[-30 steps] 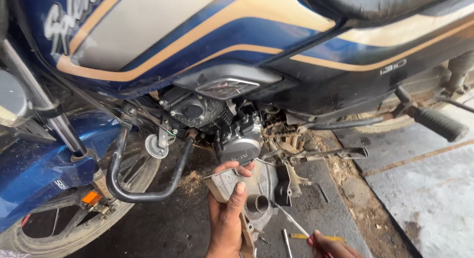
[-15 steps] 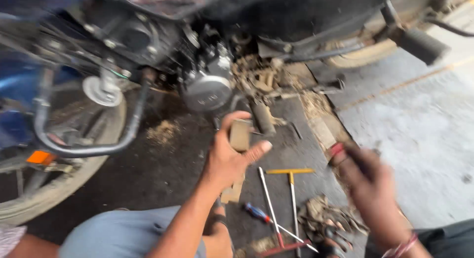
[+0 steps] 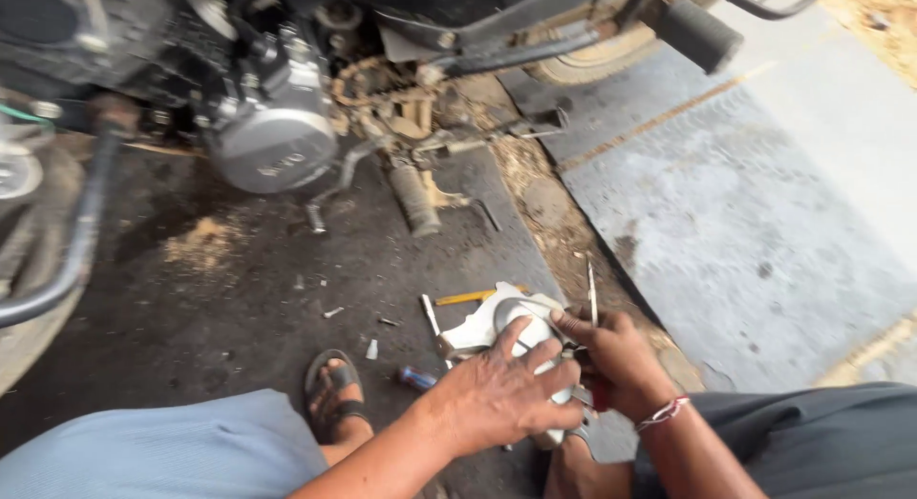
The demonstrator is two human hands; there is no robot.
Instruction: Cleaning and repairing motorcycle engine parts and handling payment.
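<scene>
1. While low on the oily floor (image 3: pixel 239 298), the left hand (image 3: pixel 506 394) spreads its fingers over a curved silver-grey metal cover (image 3: pixel 506 322).
2. Right hand (image 3: pixel 616 360) pinches its edge, fingers curled.
3. Cover looks rigid, light, likely greasy; rim grip safest.

Lit by soft, even daylight, brightest over the pale concrete slab (image 3: pixel 764 222) at right. Dim and shadowed beneath the motorcycle engine (image 3: pixel 272 146) along the top. Slightly smeared by motion throughout, edges softest at upper left. No harsh glare, only faint shadows.
</scene>
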